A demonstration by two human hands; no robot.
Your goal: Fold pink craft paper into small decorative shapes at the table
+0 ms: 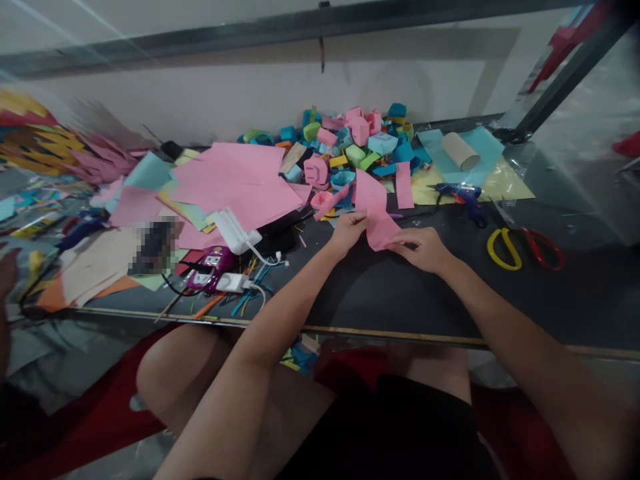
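Observation:
A strip of pink paper (374,207) curves between my two hands above the dark tabletop. My left hand (349,231) pinches its left edge, while my right hand (419,248) grips its lower right corner between thumb and fingers. Just behind the strip lies a heap of small folded paper pieces (356,155) in pink, blue, green and yellow. A smaller pink paper strip (405,185) rests to the right of the one I hold. Near my left hand sits a curled pink paper piece (323,201).
On the right are a blue glue gun (465,197), scissors (520,243) with yellow and red handles, and a cardboard tube (460,152). Pink sheets (235,180), a white charger (235,230) and a purple power strip (213,263) with cables lie left. Another person's hand (7,270) shows at the left edge.

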